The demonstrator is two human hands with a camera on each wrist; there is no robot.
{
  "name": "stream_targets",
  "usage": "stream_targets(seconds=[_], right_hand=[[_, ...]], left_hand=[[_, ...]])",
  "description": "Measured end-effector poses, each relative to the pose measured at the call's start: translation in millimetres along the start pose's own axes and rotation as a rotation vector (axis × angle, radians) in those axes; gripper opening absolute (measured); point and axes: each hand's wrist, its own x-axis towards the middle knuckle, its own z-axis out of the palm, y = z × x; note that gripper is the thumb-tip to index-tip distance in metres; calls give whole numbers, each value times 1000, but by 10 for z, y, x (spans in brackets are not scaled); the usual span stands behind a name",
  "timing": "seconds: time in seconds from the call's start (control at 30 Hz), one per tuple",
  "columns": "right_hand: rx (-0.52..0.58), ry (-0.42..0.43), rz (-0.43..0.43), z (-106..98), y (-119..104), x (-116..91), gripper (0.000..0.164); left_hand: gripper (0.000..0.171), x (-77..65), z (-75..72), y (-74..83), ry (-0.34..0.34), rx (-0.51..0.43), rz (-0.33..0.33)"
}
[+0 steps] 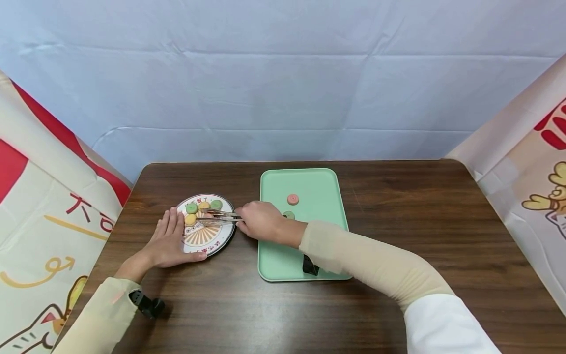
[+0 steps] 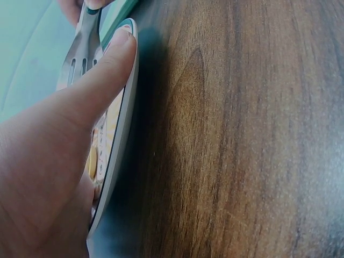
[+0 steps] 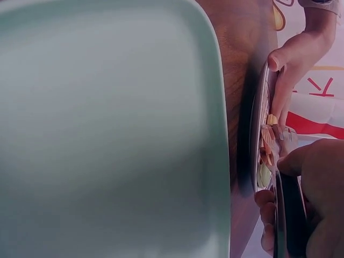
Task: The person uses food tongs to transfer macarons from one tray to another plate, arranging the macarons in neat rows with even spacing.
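My left hand [image 1: 169, 242] steadies a round patterned plate [image 1: 216, 244], its straight fingers along the left side and its thumb at the near rim. Metal tongs [image 1: 221, 220] with dark handles are gripped in my right hand [image 1: 261, 220], tips over the plate. A pink macaron-like piece [image 1: 209, 215] lies between the tips, partly covered; whether they pinch it is unclear. Around it on the plate are green pieces [image 1: 192, 208] and yellow pieces [image 1: 190, 220]. In the left wrist view, the thumb [image 2: 110, 70] lies over the plate's rim.
Right of the plate, a light green tray [image 1: 283, 268] bears a pink piece [image 1: 293, 199] and a green piece [image 1: 289, 215], the latter partly behind my right wrist. Both stand on a brown wooden table [image 1: 420, 221]. Pale cloth [image 1: 283, 88] hangs behind it.
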Motion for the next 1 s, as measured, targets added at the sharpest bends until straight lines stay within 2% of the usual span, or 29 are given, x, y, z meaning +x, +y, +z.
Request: stream_targets(seconds=[1.0], right_hand=[[-4, -33, 32, 13, -47, 105, 21]], left_hand=[[147, -7, -12, -2, 1, -11, 6]])
